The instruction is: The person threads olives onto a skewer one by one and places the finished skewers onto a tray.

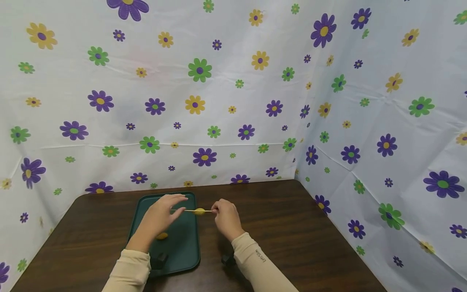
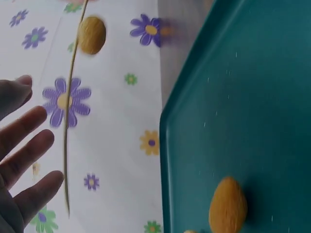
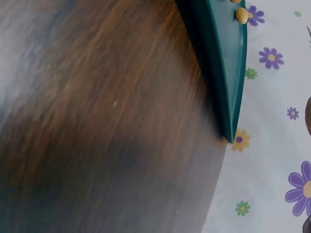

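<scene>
In the head view, we pinch one end of a thin stick (image 1: 189, 210) with the right hand (image 1: 227, 219), at its 3 o'clock end; the left hand (image 1: 160, 213) is unclenched at 9 o'clock. An oval piece (image 1: 200, 211) sits between them. Since our grip bears only one end, we judge the stick could twist or dip. Our left forearm overhangs the tray (image 1: 189, 243) and might brush the loose piece (image 1: 162, 235), at 8 o'clock from the first.

In the left wrist view, the stick's point (image 2: 68, 215) is bare at 6 o'clock, close enough to prick our spread fingers; we cannot tell whether they touch it. The stick runs along the oval's edge, so a poor hold there could let it slip.

In the right wrist view, small pieces (image 3: 241, 15) lie towards 1 o'clock in the tray, and its wall divides them from the surface (image 3: 112, 116) at 9 o'clock.
</scene>
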Tool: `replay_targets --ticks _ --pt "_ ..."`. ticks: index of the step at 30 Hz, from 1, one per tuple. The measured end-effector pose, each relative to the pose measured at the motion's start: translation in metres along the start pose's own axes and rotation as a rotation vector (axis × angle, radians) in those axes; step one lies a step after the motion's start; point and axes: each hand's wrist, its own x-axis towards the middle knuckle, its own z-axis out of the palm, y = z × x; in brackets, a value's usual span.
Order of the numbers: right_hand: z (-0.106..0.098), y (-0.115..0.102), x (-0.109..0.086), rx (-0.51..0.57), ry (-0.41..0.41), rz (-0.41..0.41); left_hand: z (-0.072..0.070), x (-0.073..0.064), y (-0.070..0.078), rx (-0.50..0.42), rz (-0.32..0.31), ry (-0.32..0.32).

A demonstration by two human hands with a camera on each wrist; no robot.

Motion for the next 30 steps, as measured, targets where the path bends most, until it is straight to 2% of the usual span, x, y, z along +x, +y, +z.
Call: replay_targets --ticks 5,7,11,14,20,26,30 --pt "0.000 0.009 -0.002 -0.005 0.011 0.008 -0.014 -0.011 -0.016 0.011 -0.077 0.050" --pt "-0.001 0.012 -0.003 -0.009 0.016 0.007 -0.021 -0.017 -0.024 0.013 -0.125 0.043" --pt "-0.003 0.019 -0.004 -0.012 0.026 0.011 -0.031 -0.029 -0.036 0.001 -0.224 -0.041" --pt "-0.005 0.024 -0.006 -0.021 0.023 0.021 -0.034 -0.037 -0.042 -0.017 -0.263 -0.128" --pt "-0.006 0.033 -0.008 -0.051 -0.006 0.035 -0.027 -0.044 -0.048 -0.058 -0.293 -0.283" --pt "-0.005 0.037 -0.009 -0.058 0.011 0.034 -0.012 -0.047 -0.043 -0.018 -0.281 -0.354" --pt "-0.006 0.037 -0.008 -0.050 0.019 0.038 -0.004 -0.048 -0.039 0.011 -0.323 -0.394"
